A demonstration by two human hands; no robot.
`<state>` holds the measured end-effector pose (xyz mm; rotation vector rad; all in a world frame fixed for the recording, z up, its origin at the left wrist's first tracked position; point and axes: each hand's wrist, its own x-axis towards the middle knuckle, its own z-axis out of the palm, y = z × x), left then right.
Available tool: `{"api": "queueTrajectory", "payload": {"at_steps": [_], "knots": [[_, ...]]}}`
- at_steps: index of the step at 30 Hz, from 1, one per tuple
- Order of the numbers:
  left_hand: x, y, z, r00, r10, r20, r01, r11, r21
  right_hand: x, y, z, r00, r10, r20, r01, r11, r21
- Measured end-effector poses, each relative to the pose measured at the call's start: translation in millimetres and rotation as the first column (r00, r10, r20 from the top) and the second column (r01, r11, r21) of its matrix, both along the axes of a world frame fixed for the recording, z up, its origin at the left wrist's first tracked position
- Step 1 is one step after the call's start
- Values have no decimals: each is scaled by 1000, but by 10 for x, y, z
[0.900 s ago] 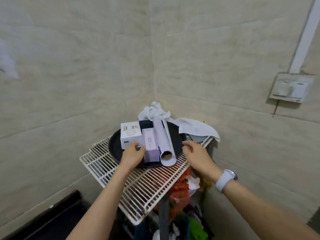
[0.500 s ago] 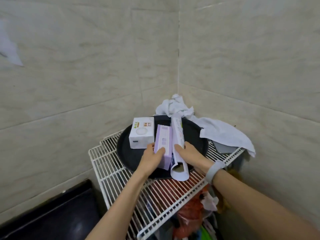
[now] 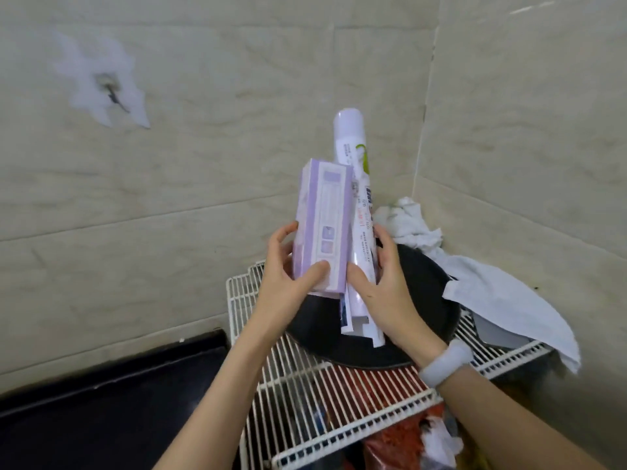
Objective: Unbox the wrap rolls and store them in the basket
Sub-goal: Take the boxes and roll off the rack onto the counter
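Note:
My left hand [image 3: 288, 276] grips a long purple wrap box [image 3: 322, 225] near its lower end and holds it upright above the tray. My right hand [image 3: 380, 283] grips a long white wrap roll [image 3: 359, 212] in a printed paper sleeve, raised beside the box and touching it. Both stand up over a round black tray [image 3: 424, 300] on a white wire rack [image 3: 305, 385]. The small white box seen earlier is hidden behind my hands. No basket is in view.
A crumpled white cloth [image 3: 492, 286] lies over the tray's far right rim and the rack's corner. Tiled walls meet just behind. Red and white bags [image 3: 400, 439] sit under the rack. A black surface [image 3: 101, 401] runs along the lower left.
Both hands closed on the purple box and the white roll and lifted them from lying flat on the tray to upright in the air. The view shifted left and closer.

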<state>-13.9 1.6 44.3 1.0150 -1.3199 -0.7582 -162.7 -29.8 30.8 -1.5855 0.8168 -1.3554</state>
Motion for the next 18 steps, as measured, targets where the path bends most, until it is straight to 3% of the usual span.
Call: {"api": "queueTrajectory", "payload": {"at_steps": [5, 11, 15, 18], "knots": [[928, 471, -40, 943, 285, -172, -292, 956, -20, 956, 139, 157, 962, 246, -121, -254, 966, -52], [2300, 1460, -754, 729, 653, -205, -625, 758, 187, 2509, 693, -343, 850, 447, -278, -438, 894, 99], [3081, 2158, -1519, 588, 799, -124, -689, 575, 441, 3322, 1171, -1055, 726, 534, -432, -454, 845, 282], [3431, 2544, -2084, 586, 809, -48, -620, 486, 617, 3603, 1511, -1611, 640, 580, -503, -415, 813, 409]]}}
